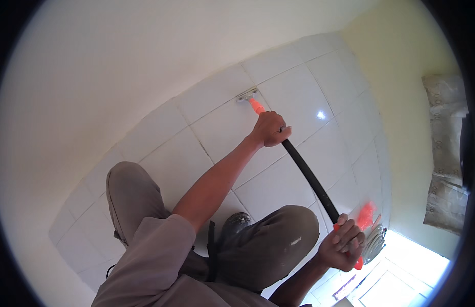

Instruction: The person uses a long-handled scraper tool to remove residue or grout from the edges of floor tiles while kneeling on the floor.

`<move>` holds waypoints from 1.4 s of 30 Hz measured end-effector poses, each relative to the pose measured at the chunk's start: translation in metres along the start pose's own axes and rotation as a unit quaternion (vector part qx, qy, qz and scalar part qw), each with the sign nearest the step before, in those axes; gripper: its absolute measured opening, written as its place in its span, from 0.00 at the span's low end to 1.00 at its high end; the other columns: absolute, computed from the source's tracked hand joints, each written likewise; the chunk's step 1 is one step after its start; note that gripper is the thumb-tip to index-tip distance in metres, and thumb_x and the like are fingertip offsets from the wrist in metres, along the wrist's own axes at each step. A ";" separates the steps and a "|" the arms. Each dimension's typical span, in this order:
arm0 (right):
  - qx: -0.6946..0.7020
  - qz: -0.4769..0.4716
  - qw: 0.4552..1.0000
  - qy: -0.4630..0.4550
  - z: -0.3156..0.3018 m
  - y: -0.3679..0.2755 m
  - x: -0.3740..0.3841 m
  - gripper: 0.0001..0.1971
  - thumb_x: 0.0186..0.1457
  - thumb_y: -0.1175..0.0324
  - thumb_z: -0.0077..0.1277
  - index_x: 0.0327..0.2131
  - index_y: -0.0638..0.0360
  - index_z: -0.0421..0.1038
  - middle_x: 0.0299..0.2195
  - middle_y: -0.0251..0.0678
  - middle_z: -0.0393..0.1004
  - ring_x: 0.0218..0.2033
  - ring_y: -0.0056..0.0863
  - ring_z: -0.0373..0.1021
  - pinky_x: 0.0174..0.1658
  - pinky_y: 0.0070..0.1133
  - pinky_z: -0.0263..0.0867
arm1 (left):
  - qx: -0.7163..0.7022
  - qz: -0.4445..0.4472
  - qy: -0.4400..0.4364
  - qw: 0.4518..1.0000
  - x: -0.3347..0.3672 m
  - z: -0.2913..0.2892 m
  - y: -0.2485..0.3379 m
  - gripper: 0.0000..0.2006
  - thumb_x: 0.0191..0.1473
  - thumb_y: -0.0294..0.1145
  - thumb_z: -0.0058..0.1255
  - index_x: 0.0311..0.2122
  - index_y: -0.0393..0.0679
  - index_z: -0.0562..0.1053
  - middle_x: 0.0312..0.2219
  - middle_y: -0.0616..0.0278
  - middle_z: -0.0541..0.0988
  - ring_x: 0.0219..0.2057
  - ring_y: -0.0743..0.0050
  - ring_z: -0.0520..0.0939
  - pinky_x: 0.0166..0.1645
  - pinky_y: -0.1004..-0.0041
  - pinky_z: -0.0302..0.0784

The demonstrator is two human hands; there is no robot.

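Through the head camera I am watching one long-handled scraper [314, 179] slanting over the white tiled floor [288, 100], its long axis running from far left to near right, its head [247, 95] pointing toward the wall [119, 77] at a grout line [217, 109]. Two hands are holding it: my left hand [270, 129] is gripping near the head, my right hand [344, 244] the reddish butt end, beside one blurred red bundle [367, 214].

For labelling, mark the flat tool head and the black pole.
Flat tool head [247, 95], head view: middle of its wide end.
Black pole [310, 177], head view: bare stretch midway along its shaft.
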State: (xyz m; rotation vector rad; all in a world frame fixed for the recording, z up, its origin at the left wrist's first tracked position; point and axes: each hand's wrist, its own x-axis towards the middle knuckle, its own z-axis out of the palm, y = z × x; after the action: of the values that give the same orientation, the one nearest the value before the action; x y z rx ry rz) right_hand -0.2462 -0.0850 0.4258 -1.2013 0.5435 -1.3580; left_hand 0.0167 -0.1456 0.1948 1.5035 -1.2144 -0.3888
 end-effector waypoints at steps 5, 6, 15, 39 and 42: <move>-0.011 -0.009 1.000 -0.021 -0.002 0.000 -0.009 0.14 0.49 0.72 0.41 0.13 0.49 0.54 0.08 0.30 0.55 0.13 0.24 0.56 0.37 0.34 0.59 | -0.009 -0.002 -0.028 1.000 -0.001 0.000 -0.003 0.20 0.44 0.39 0.50 0.10 0.39 0.61 0.08 0.52 0.61 0.11 0.53 0.62 0.21 0.60 0.55; 0.007 -0.009 1.000 -0.015 -0.002 0.002 -0.005 0.14 0.49 0.72 0.41 0.14 0.49 0.54 0.08 0.30 0.55 0.13 0.24 0.57 0.37 0.34 0.59 | -0.008 0.016 0.000 1.000 0.002 0.000 -0.005 0.20 0.44 0.39 0.50 0.10 0.39 0.61 0.08 0.52 0.61 0.11 0.54 0.62 0.21 0.60 0.55; -0.005 -0.013 1.000 -0.011 -0.006 0.007 0.006 0.15 0.50 0.71 0.42 0.13 0.49 0.54 0.09 0.30 0.55 0.13 0.22 0.56 0.36 0.33 0.57 | 0.022 -0.030 -0.014 0.999 0.002 0.004 -0.004 0.20 0.44 0.40 0.51 0.10 0.40 0.63 0.09 0.51 0.65 0.14 0.50 0.66 0.24 0.59 0.60; -0.142 -0.039 0.984 -0.102 0.011 -0.010 -0.006 0.16 0.51 0.70 0.46 0.14 0.50 0.53 0.08 0.29 0.53 0.13 0.23 0.55 0.35 0.31 0.59 | -0.019 -0.075 -0.017 0.997 -0.020 -0.006 0.001 0.21 0.44 0.42 0.50 0.10 0.37 0.65 0.10 0.47 0.67 0.15 0.47 0.70 0.23 0.55 0.61; -0.042 0.003 0.997 -0.071 0.000 -0.026 0.005 0.15 0.49 0.71 0.45 0.14 0.50 0.54 0.08 0.30 0.53 0.13 0.23 0.56 0.36 0.32 0.60 | -0.051 -0.037 0.005 0.998 -0.029 0.007 0.014 0.20 0.44 0.41 0.49 0.10 0.37 0.64 0.09 0.49 0.66 0.13 0.50 0.67 0.21 0.57 0.59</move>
State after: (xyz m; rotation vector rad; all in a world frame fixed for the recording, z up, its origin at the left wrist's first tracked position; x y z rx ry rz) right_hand -0.2571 -0.0839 0.4504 -1.3519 0.5059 -1.2443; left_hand -0.0073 -0.1227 0.1940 1.4645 -1.1163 -0.4846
